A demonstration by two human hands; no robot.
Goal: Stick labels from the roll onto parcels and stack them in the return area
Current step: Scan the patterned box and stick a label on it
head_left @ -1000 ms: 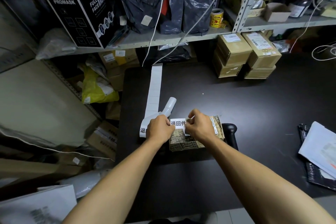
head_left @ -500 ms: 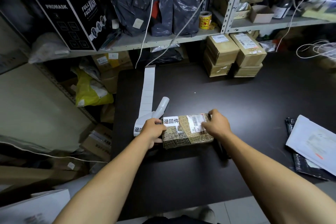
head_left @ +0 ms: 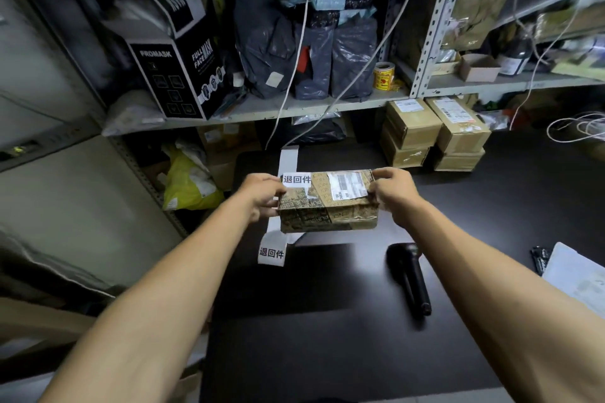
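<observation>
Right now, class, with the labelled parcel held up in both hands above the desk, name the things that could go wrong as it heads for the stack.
1. The left hand grips the parcel right at the white return label; a thumb dragging there might lift its edge.
2. The label strip trails below the parcel and could get snagged or pulled.
3. The stacked boxes stand close under hanging cables, so the parcel might catch one when set down.

Both hands held a brown parcel [head_left: 327,203] above the dark surface [head_left: 327,321]: the left hand [head_left: 262,195] gripped its left end, the right hand [head_left: 394,195] its right. A white label [head_left: 296,179] sat on its top. The label strip [head_left: 271,250] and a black scanner [head_left: 409,275] lay below.
</observation>
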